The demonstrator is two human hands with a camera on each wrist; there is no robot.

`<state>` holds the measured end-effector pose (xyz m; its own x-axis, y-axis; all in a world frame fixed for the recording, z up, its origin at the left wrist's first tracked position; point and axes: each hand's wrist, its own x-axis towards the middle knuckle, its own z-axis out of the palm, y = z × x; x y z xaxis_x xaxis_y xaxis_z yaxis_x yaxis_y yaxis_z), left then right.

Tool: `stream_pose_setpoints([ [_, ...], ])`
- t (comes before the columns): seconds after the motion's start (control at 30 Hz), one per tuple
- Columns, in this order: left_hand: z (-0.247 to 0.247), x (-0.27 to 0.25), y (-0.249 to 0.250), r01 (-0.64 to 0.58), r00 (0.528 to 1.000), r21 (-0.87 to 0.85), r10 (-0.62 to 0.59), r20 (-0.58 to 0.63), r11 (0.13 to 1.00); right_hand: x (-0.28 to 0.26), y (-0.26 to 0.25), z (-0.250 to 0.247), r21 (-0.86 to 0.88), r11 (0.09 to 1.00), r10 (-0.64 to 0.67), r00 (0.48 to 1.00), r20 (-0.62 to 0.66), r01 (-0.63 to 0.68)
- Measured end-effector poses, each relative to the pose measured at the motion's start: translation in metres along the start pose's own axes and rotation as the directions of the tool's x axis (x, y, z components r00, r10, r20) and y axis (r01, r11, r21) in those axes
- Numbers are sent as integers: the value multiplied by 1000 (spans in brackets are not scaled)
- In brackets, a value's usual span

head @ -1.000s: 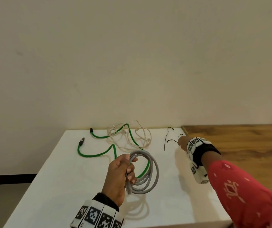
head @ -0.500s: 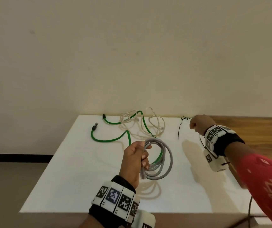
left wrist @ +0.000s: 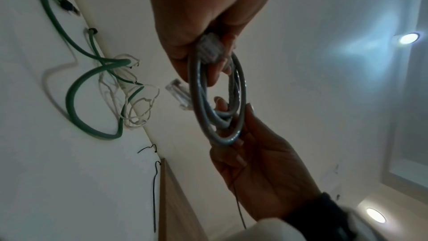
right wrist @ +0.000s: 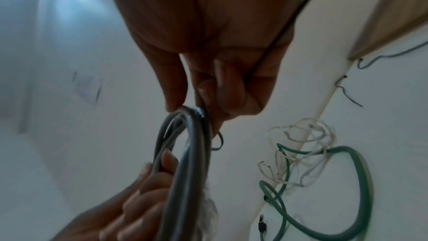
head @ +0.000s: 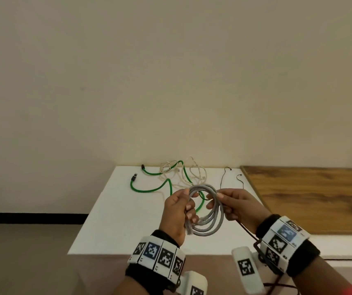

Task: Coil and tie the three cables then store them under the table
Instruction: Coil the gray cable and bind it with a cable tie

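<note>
A grey cable coil [head: 208,211] hangs upright above the white table [head: 115,226]. My left hand [head: 189,206] grips the coil's left side and one clear plug [left wrist: 209,47]. My right hand [head: 214,199] pinches the coil's right side and holds a thin black tie [head: 245,229], which runs back under the palm. In the right wrist view the black tie [right wrist: 289,21] passes through curled fingers [right wrist: 222,87] to the grey coil [right wrist: 185,162]. A loose green cable [head: 149,189] and a tangled white cable [head: 192,173] lie at the table's far side.
Two more black ties [head: 223,177] [head: 240,180] lie on the table's far right corner. A wooden surface [head: 311,196] adjoins the table on the right. A plain wall stands directly behind. Grey floor [head: 21,252] lies to the left.
My right hand took a black tie from the far right of the table and drew back to the coil. The left hand kept its grip and lifted the coil slightly.
</note>
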<state>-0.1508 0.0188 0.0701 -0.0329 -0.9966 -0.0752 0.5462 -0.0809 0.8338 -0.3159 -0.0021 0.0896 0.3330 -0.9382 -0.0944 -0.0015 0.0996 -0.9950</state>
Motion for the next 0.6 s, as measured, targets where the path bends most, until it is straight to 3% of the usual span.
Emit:
stream_pose_setpoints([
  [0.13,6,-20,11,-37,999,37,38,-30,999,-21,-6,19,-273,951,-181,978,-102,148],
  [0.27,13,-37,14,-37,999,76,39,-24,996,-31,-6,25,-707,691,-409,888,-211,150],
  [0.33,16,-43,13,-29,999,62,31,-26,998,-38,-4,34,-796,595,-476,848,-232,116],
  [0.4,19,-49,14,-33,999,55,35,-28,998,-45,2,45,-900,425,-599,777,-196,101],
  [0.47,20,-54,15,-34,999,70,36,-26,997,-49,6,51,-957,284,-630,763,-141,58],
  [0.5,20,-56,15,-32,999,79,34,-22,996,-50,5,51,-961,276,-594,789,-156,17],
  [0.53,20,-58,15,-31,999,86,33,-17,996,-49,4,50,-946,323,-543,818,-192,-7],
  [0.6,18,-61,14,-24,1000,94,25,-5,995,-50,-1,46,-825,564,-450,854,-261,45],
])
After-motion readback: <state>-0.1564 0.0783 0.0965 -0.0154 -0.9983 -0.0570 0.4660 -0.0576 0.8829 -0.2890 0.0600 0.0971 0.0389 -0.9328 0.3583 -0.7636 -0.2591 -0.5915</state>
